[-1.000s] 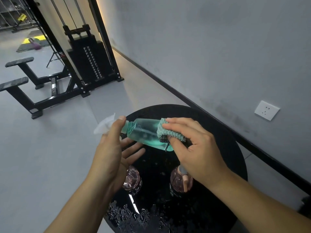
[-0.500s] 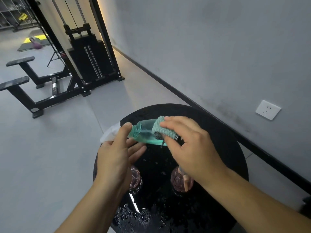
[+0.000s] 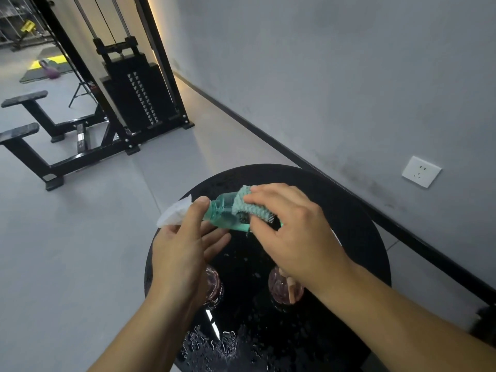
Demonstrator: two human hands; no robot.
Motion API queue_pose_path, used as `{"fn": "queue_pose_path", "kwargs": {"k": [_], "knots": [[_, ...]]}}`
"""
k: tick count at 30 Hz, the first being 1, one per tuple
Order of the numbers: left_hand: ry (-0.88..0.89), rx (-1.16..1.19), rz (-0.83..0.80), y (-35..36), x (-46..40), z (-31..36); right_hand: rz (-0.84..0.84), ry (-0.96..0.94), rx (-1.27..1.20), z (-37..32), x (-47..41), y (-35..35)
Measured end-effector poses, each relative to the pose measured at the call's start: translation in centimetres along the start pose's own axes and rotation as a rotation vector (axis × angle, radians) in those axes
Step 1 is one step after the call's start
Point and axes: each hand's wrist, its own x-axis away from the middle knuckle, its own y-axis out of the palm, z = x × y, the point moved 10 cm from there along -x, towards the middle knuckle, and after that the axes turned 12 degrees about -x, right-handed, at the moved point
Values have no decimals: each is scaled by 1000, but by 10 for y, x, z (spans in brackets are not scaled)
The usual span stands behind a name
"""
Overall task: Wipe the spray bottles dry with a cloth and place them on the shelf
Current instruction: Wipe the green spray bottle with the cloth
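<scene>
A teal spray bottle [image 3: 224, 212] with a clear cap [image 3: 174, 214] lies on its side in the air above the round black table [image 3: 357, 224]. My left hand [image 3: 185, 245] holds it at the neck, thumb on top and fingers underneath. My right hand [image 3: 290, 232] grips a teal cloth [image 3: 248, 205] wrapped over the bottle's body. Two pink spray bottles stand on the wet tabletop, one [image 3: 213, 287] under my left wrist and one [image 3: 284, 287] under my right wrist. No shelf is in view.
Water puddles [image 3: 214, 345] lie on the near part of the table. A grey wall with a white socket [image 3: 421, 171] runs along the right. A black cable weight machine [image 3: 134, 95] and benches [image 3: 24, 132] stand on the grey floor at far left.
The cloth in my right hand has slid along the bottle toward its neck. Both hands and the bottle have drifted slightly right over the table.
</scene>
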Motion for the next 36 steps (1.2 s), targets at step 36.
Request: {"fn": "queue_pose_path", "kwargs": {"k": [36], "knots": [[51, 69, 2, -4, -2, 4, 123, 127, -141, 17, 0, -22]]}}
